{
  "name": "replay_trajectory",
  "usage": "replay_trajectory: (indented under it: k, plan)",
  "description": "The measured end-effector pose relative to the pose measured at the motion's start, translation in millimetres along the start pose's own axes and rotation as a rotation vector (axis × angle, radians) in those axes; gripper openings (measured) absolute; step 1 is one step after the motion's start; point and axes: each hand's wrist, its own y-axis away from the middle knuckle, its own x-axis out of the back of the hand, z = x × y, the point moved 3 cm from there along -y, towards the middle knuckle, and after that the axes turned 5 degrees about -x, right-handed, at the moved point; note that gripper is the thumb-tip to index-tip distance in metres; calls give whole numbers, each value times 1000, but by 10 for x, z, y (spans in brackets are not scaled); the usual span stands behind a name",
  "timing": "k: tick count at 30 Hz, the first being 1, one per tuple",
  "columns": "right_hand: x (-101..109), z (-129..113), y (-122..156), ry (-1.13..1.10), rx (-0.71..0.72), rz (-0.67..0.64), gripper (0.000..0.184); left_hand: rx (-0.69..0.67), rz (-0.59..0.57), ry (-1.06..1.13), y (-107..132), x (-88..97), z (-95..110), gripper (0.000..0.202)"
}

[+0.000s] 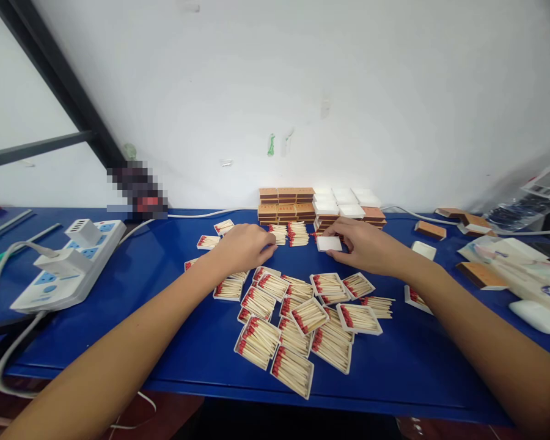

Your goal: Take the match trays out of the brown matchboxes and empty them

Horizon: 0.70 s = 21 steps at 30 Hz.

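My right hand (357, 243) grips a small white matchbox piece (329, 244) between thumb and fingers, its plain white face up, above the blue table. My left hand (250, 245) is curled closed beside a small pile of red-tipped matches (277, 234); whether anything is in its fingers is hidden. A second pile of matches (297, 233) lies between the two hands. Closer to me, several open white trays full of matches (256, 339) overlap in a loose heap. More filled trays (229, 288) lie by my left forearm.
Stacked brown matchboxes (286, 208) and white-faced boxes (346, 198) stand against the wall. A power strip (73, 269) with plugs and cables sits at left. Loose matchboxes (481, 276), a tissue pack (527, 269) and a white rounded object (538, 316) lie at right.
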Motion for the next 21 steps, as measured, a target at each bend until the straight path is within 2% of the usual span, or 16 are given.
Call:
replay_trajectory:
  k: [4, 11, 17, 19, 21]
  plan:
    - [15, -19, -9, -19, -33, -12, 30, -8, 20, 7, 3, -12, -10, 32]
    - [60, -50, 1, -52, -80, -33, 41, -7, 17, 18, 8, -8, -16, 33]
    - [221, -45, 47, -165, -166, -73, 41, 0, 0, 9, 3, -6, -13, 33]
    - [291, -41, 81, -239, -171, -124, 40, 1, -6, 7, 2, -10, -13, 33]
    - [331, -53, 119, -300, -151, -235, 39, 0, -6, 8, 2, -13, -13, 32]
